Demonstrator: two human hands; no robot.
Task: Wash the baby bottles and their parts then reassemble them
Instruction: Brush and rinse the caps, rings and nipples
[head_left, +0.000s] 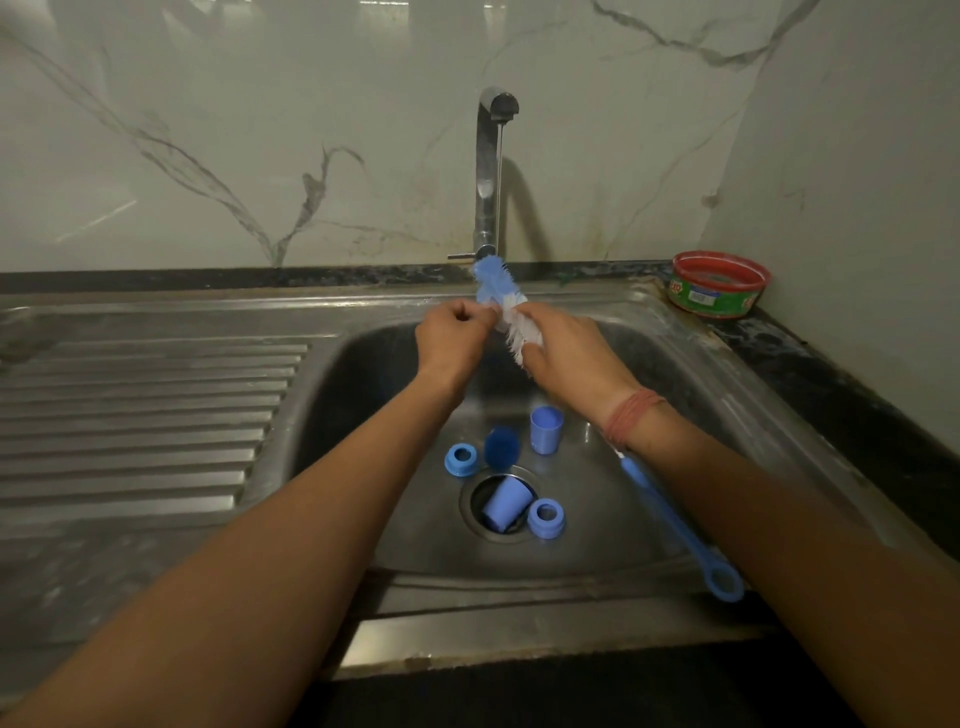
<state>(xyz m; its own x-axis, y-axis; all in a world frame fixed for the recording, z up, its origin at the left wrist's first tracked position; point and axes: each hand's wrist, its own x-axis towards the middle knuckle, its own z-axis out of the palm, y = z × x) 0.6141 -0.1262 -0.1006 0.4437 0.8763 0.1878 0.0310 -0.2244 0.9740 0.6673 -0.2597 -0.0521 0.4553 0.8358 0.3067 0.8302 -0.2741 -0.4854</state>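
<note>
left hand (451, 332): fingers curled | right hand (566, 353): fingers curled | arms outstretched

The ribbed drainboard (145, 415) on the left lies bare, open to a hand. In the sink (691, 395) the floor around the drain (498, 506) is crowded with two cups (546, 430), two rings (460, 460) and a dark blue cap (503, 447). The tap (488, 171) stands at the far rim, a red tub (719, 285) on the worktop at far right.

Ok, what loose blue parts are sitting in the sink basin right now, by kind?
Caps: 2, one upright, one on its side over the drain
Rings: 2
Dark blue round piece: 1, kind unclear
Total: 5
</note>
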